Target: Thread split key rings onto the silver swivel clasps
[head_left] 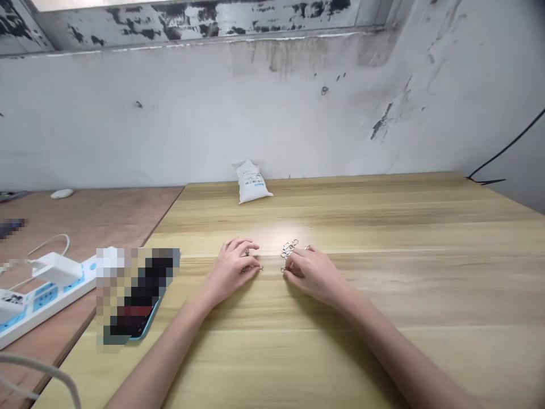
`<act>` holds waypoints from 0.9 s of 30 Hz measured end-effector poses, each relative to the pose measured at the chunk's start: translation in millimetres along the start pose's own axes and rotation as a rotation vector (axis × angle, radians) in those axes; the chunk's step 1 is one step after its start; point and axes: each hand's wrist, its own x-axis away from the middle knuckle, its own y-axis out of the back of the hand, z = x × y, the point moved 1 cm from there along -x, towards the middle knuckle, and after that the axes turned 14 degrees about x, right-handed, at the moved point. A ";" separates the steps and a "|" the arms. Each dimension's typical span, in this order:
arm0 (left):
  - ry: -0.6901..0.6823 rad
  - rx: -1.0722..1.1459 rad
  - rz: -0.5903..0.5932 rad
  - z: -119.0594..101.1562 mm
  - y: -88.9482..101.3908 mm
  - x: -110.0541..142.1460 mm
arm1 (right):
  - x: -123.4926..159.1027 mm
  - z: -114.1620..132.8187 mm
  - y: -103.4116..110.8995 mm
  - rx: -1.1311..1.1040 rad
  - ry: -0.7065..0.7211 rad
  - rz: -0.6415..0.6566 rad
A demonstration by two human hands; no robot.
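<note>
My left hand [235, 268] rests low over the wooden table, its thumb and forefinger closed on a small silvery metal clasp [261, 267] that pokes out at the tips. More small metal pieces [247, 253] show between and beneath its other fingers. Across a short gap, my right hand [314, 271] has its thumb and forefinger pinched on another small metal clasp [283, 270]. Beside and partly under its bent fingers lies a loose pile of silvery metal clasps [289, 247]. Their exact shape is too small to make out.
A white plastic packet [252, 183] with a printed label lies near the wall. Left of my forearm is a phone [147, 324], partly pixelated. A power strip [46, 298] with a white charger [57, 268] and cables sits on the brown table [123, 213].
</note>
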 end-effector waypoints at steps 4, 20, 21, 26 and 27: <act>0.040 0.054 -0.040 -4.2 1.8 -0.6 | 3.5 -1.7 5.1 -0.078 -0.049 0.097; -0.166 -0.171 -0.167 -19.0 -4.3 -2.9 | 3.8 6.3 3.2 -0.135 0.047 -0.100; -0.179 -0.182 -0.174 -20.6 -4.2 -3.0 | 3.8 6.8 3.2 -0.126 0.060 -0.117; -0.236 -0.217 -0.193 -26.1 -2.6 -2.8 | 4.1 11.3 3.2 -0.085 0.093 -0.167; -0.244 -0.223 -0.191 -26.6 -2.4 -2.6 | 4.2 11.8 3.1 -0.083 0.093 -0.171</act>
